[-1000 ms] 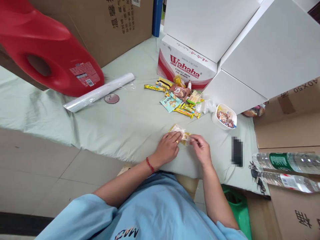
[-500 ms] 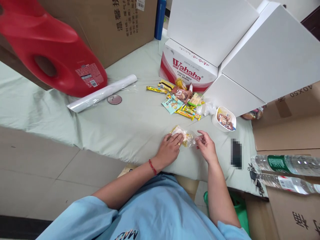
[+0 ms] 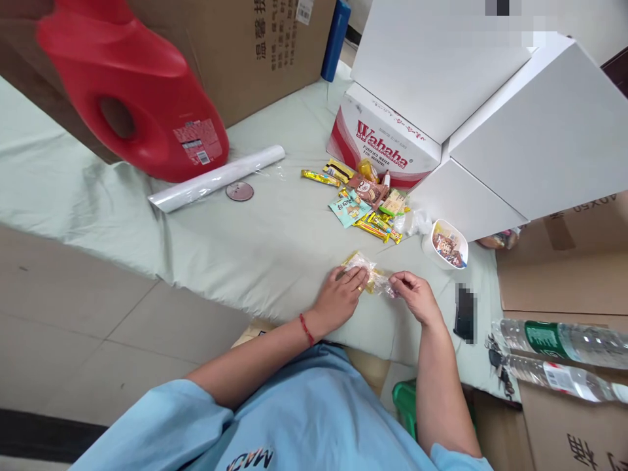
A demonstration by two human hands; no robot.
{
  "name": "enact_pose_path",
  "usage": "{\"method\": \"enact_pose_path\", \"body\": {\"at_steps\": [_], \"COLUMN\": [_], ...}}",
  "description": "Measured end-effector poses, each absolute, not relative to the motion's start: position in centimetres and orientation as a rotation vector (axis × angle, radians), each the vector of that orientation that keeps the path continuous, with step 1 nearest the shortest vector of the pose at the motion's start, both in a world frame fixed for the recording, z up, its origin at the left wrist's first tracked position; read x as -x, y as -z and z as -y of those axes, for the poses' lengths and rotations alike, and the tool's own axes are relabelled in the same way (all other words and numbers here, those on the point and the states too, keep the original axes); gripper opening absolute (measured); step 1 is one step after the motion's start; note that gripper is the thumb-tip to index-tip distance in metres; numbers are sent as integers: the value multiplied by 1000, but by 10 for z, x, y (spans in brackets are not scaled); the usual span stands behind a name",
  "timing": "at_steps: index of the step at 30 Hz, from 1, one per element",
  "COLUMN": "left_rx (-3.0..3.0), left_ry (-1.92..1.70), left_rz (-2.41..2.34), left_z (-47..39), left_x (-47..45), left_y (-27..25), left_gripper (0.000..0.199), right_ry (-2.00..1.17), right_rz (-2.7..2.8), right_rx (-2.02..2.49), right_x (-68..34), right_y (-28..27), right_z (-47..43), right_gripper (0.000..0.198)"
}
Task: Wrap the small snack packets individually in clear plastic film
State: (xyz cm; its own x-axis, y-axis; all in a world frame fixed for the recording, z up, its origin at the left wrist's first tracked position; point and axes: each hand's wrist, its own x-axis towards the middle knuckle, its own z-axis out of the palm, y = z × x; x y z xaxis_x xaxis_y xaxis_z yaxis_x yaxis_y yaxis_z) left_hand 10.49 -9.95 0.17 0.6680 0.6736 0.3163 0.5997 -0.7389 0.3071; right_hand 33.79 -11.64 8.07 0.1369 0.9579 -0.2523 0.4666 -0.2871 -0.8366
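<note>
My left hand (image 3: 342, 296) lies flat on a yellowish packet wrapped in clear plastic (image 3: 369, 269), pressing it against the cloth. Its fingers are stretched out, and they hide part of the packet. At the packet's right end, my right hand (image 3: 416, 296) pinches the loose crinkled plastic wrap (image 3: 384, 284) between thumb and fingers. What the packet contains is hard to make out. Beyond the hands lies a pile of snacks, including a light-blue packet (image 3: 348, 208), a brown biscuit packet (image 3: 369, 191) and several yellow sticks (image 3: 371, 229).
A white tub (image 3: 447, 261) with wrapped snacks stands right of the pile. Behind are a Wahaha carton (image 3: 383, 140) and white boxes (image 3: 485, 190). A plastic roll (image 3: 216, 180), a round disc (image 3: 240, 191) and a red jug (image 3: 152, 98) are left; water bottles (image 3: 583, 343) and keys (image 3: 501, 367) right.
My right fingers have closed from a looser curl into a pinch on the wrap's end. The left hand stays on the packet. The whole view has shifted slightly.
</note>
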Motion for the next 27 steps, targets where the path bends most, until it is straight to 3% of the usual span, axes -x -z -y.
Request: {"method": "enact_pose_path", "body": {"at_steps": [7,12,20,24,27], "left_rx": [-2763,-2704,-2507,-2465,-2450], "left_ry": [-611,-569,-629,-797,-897], "left_rz": [-1018,-998,-857,-1004,-1149], "left_z": [103,102,113,109,101], "left_x": [-108,-106,-55,-8,17], "left_y": [-3,-5,-2,10,14], "left_gripper": [50,40,30,26,24], "right_ry": [-589,-306,-163,-151,-158], "right_rz": [1884,2185,2238,2301,2279], "right_rx": [2022,2245,1966,1949,1983], "right_x": [-291,-237,-221,-224,-225], "right_y": [-85,-70,-46,-41,-40], "right_z": [66,42,76,94,92], "right_gripper": [10,21,26,54,59]}}
